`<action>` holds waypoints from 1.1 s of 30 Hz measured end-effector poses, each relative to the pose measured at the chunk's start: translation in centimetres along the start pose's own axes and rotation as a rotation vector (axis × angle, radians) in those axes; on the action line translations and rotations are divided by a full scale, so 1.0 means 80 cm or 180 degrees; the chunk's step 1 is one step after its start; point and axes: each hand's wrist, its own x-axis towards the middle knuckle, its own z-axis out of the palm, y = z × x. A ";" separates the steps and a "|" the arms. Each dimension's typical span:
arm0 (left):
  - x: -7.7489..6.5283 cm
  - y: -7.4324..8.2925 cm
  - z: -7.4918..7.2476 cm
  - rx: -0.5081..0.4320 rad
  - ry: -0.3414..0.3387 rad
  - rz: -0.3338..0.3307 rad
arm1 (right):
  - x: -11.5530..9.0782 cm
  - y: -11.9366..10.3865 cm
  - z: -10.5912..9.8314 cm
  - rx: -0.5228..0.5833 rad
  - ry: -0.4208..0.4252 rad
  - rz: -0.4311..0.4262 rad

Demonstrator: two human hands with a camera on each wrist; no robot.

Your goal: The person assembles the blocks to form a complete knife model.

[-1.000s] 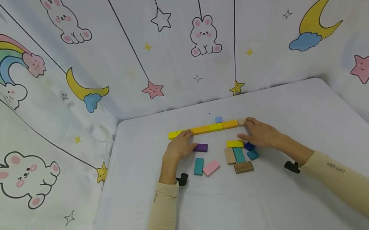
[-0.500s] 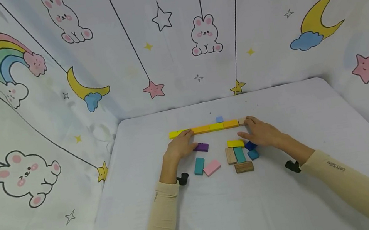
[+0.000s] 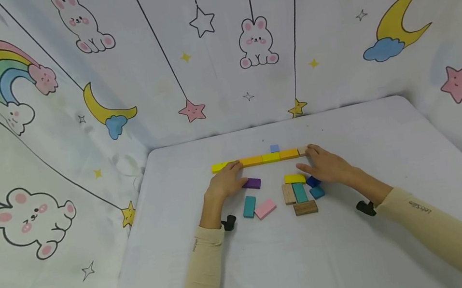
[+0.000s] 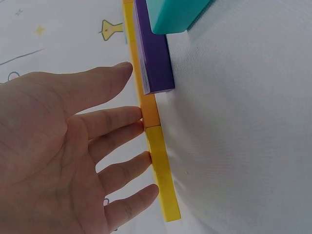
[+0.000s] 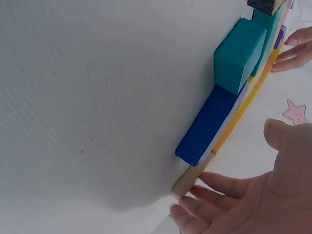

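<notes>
A straight row of blocks crosses the table: a yellow block point(image 3: 218, 168) at the left end, then orange and yellow blocks point(image 3: 271, 157), then a pale wooden block point(image 3: 303, 151) at the right end. My left hand point(image 3: 224, 180) has its extended fingertips against the row where the left yellow block meets an orange block point(image 4: 150, 111). Its thumb is near a purple block point(image 4: 158, 63). The fingers of my right hand point(image 3: 330, 165) are lightly bent, their tips at the pale wooden block. Its thumb stands apart, near a dark blue block point(image 5: 209, 124).
Behind the row lies a light blue block point(image 3: 274, 148). Nearer lie a teal block point(image 3: 249, 207), a pink block point(image 3: 265, 209) and a cluster with a yellow block point(image 3: 294, 179), a brown wooden block point(image 3: 305, 208) and a teal-blue block point(image 3: 317, 192). A patterned cloth rises behind the white table point(image 3: 273, 265).
</notes>
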 end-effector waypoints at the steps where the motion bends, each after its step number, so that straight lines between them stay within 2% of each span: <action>1: 0.000 0.000 0.000 -0.0001 0.0004 0.0004 | 0.000 0.000 0.000 0.0004 0.0009 0.0000; 10: 0.002 -0.005 -0.002 -0.0036 -0.0018 -0.0010 | -0.001 -0.003 0.004 0.0029 0.0106 -0.0013; 20: 0.007 -0.005 0.000 0.0004 -0.0042 0.0019 | 0.001 -0.003 0.003 0.0004 0.0054 0.0040; 33: 0.005 -0.003 0.000 -0.0004 -0.0031 -0.0016 | 0.001 -0.004 0.005 0.0065 0.0039 0.0050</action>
